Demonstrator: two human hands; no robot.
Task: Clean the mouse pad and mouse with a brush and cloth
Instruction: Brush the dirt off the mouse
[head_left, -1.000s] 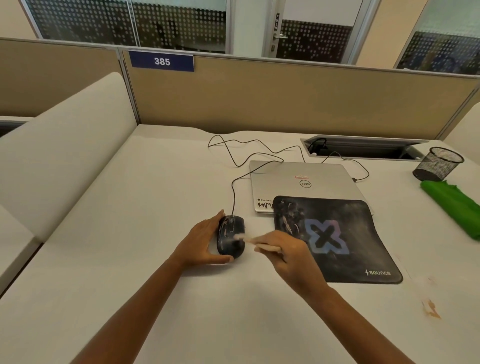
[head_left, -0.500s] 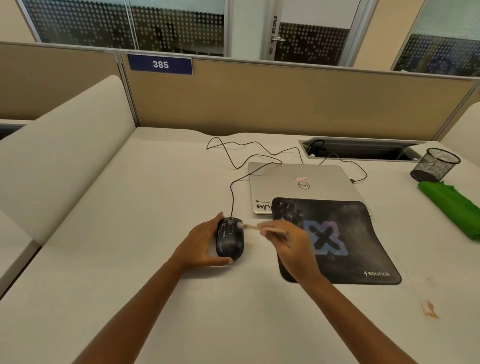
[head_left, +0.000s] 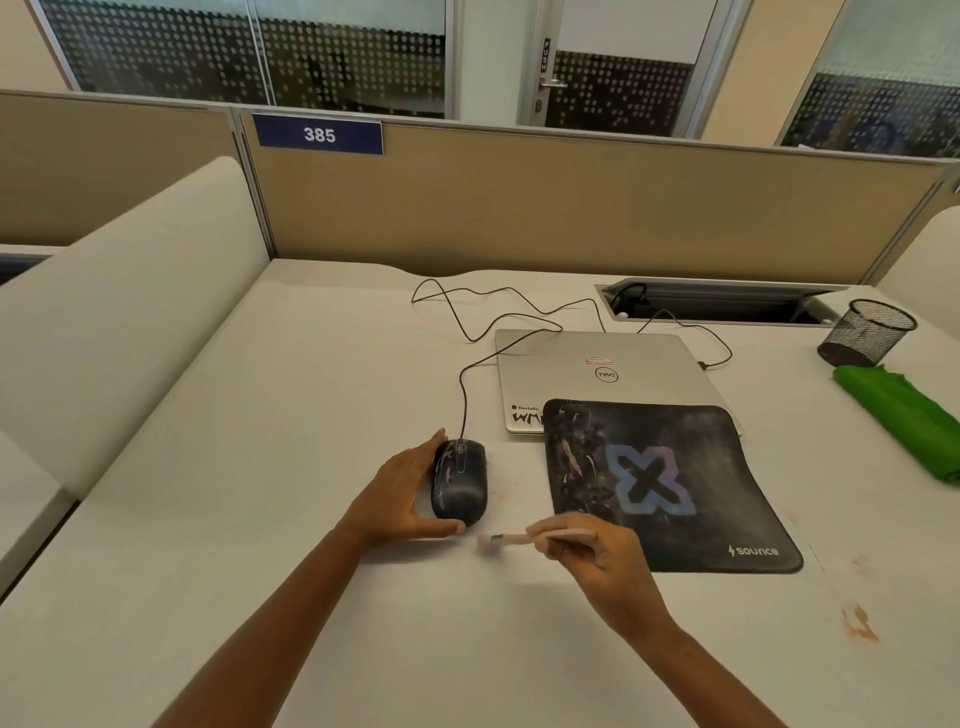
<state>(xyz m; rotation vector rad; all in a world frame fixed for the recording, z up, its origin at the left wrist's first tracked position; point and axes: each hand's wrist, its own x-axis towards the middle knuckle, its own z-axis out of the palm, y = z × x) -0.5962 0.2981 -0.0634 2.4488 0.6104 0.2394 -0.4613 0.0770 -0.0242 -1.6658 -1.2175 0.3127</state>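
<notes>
Because the mouse (head_left: 460, 480) is light and would skid under any sweeping, your left hand (head_left: 400, 499) cups it from its left side, fingers along the flank and thumb hooked round its near end, so it sits braced on the desk (head_left: 260, 467) with its top and right side left bare for the bristles. Your right hand (head_left: 597, 556) is closed in a pencil-like pinch on the brush (head_left: 511, 539), with the handle running back under your fingers and the pale tip pointing left toward the mouse; the tip hangs just off the mouse's near right corner, not touching it, and it is blurred, so the bristles cannot be read. That sideways hold looks meant for short flicks across the shell, which still shows pale streaks, so I judge the brushing of the mouse unfinished. The pad (head_left: 670, 483) lies just beyond and to the right of your brush grip, its far edge overlapping the closed laptop (head_left: 597, 364), kept close for its own turn. The cloth (head_left: 898, 415) waits well off to the right beside the mesh cup (head_left: 865, 332), untouched. The mouse cord (head_left: 462, 395) trails away from your left hand, slack enough not to tug.
</notes>
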